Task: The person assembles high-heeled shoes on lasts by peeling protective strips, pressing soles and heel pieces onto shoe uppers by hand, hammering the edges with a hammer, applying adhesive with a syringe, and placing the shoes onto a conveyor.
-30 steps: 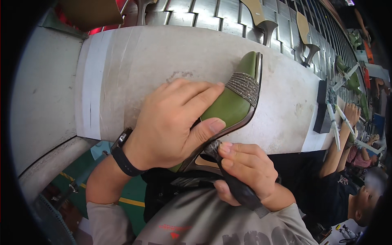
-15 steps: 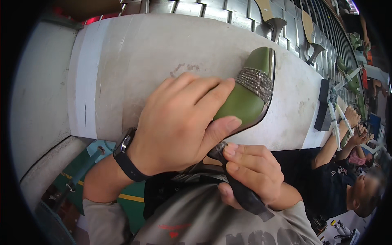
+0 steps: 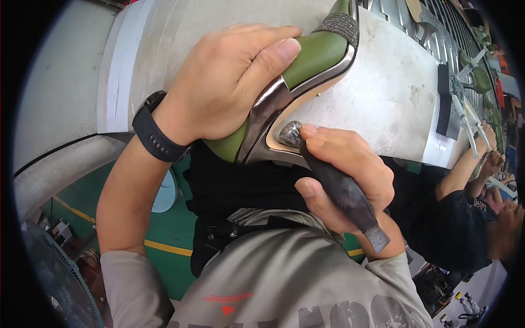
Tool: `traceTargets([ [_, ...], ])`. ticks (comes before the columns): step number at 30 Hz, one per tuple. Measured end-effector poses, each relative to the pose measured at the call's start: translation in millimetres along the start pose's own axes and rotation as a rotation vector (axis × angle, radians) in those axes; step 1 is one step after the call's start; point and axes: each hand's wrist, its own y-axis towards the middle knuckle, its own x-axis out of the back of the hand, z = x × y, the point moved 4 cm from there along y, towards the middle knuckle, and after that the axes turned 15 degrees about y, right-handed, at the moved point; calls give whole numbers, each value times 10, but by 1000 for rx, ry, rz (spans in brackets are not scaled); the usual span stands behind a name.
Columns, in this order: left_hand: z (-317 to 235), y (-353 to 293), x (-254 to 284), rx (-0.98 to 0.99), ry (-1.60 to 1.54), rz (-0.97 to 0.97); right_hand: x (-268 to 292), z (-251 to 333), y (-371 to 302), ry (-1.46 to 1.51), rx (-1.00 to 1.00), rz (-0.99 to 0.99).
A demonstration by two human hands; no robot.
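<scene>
My left hand [image 3: 219,82] is closed around a green high-heeled shoe [image 3: 318,59], which lies tipped on its side. A sparkly band [image 3: 340,25] crosses its front part, and dark metallic trim edges it. The beige sole faces right, toward my other hand. In my right hand [image 3: 355,169] is a hand tool with a black-wrapped handle [image 3: 342,197], a rounded, worn metal head [image 3: 291,133] and a flat metal tail end. That head sits over the shoe's sole near the heel; I cannot tell whether it touches. My left palm hides part of the shoe's side.
The pale worktable [image 3: 383,98] runs across in front of me. Beyond it, a slatted metal conveyor [image 3: 396,24] carries shoe parts. At the right lie a black block [image 3: 448,104] and syringes [image 3: 465,120], beside a co-worker's arm [image 3: 459,167]. A fan [image 3: 60,268] stands lower left.
The shoe has come nearer to me and turned, so its sole and heel area now show. My right hand has raised the tool's head over the sole.
</scene>
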Motion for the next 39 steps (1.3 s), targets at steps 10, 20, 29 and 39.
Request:
traceTargets([
  [10, 17, -17, 34, -84, 104, -97, -124, 54, 108, -22, 57, 10],
  [20, -66, 83, 37, -34, 113, -137, -114, 162, 404, -274, 123, 153],
  [29, -17, 70, 43, -58, 88, -111, 187, 190, 373, -281, 109, 15],
  [39, -127, 197, 35, 5, 83, 1, 498, 94, 463, -22, -154, 30],
])
